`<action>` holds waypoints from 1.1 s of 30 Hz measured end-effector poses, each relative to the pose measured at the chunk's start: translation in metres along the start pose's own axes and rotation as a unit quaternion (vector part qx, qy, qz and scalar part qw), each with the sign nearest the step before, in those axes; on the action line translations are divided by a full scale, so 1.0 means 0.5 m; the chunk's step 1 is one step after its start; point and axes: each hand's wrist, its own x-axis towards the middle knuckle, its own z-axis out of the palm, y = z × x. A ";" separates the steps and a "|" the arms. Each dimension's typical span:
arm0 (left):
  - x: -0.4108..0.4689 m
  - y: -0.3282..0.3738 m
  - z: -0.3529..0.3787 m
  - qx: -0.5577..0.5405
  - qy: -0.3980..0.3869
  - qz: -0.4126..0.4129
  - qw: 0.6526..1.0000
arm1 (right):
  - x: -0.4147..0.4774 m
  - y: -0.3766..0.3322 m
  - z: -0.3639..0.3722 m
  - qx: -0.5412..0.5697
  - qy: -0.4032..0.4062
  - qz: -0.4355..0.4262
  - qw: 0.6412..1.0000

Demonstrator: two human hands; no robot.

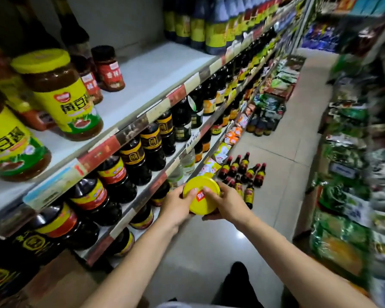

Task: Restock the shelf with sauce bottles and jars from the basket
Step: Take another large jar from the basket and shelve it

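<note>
Only one camera looked on. It sat on the person's head and faced forward and down along a shop aisle. The shelf [153, 70] was very close, filling the left of the frame. The floor [276, 156] ran off to the upper right. The left hand [176, 207] and right hand [229, 203] met close below the middle.

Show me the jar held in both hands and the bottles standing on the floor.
held jar [202, 204]: head view, on its yellow lid.
floor bottles [244, 163]: head view, on one bottle's label.
</note>
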 end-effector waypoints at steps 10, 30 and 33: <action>0.128 0.116 0.173 -0.010 0.082 -0.013 0.996 | 0.174 -0.067 -0.209 -0.051 -0.079 -0.026 0.995; 0.177 0.411 0.168 0.284 0.257 0.286 0.878 | 0.266 -0.380 -0.340 -0.092 -0.142 -0.187 0.968; 0.167 0.458 0.145 0.276 0.304 0.320 0.854 | 0.270 -0.445 -0.332 -0.080 -0.144 -0.235 0.958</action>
